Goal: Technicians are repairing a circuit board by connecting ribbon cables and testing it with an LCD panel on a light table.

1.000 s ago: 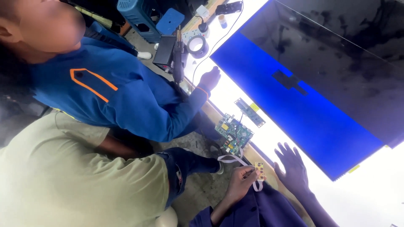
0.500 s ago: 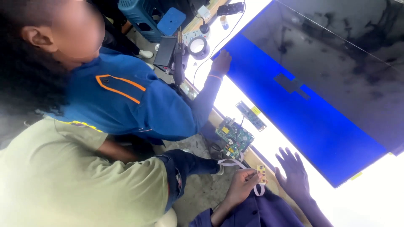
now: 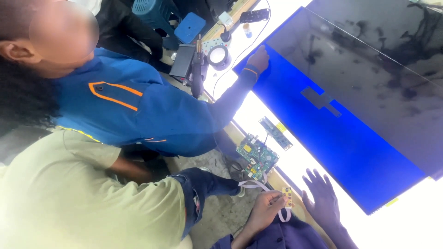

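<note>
Head view: a co-worker's blue sleeve [image 3: 184, 124] crowds the green circuit board [image 3: 257, 157].

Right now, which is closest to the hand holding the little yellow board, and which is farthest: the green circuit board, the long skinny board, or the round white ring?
From the left hand, which pinches the small yellow board:
1. Green circuit board, just above the hand.
2. Long narrow board, a bit beyond, on the bright panel.
3. Round white ring, far up by the co-worker's arm.
</note>
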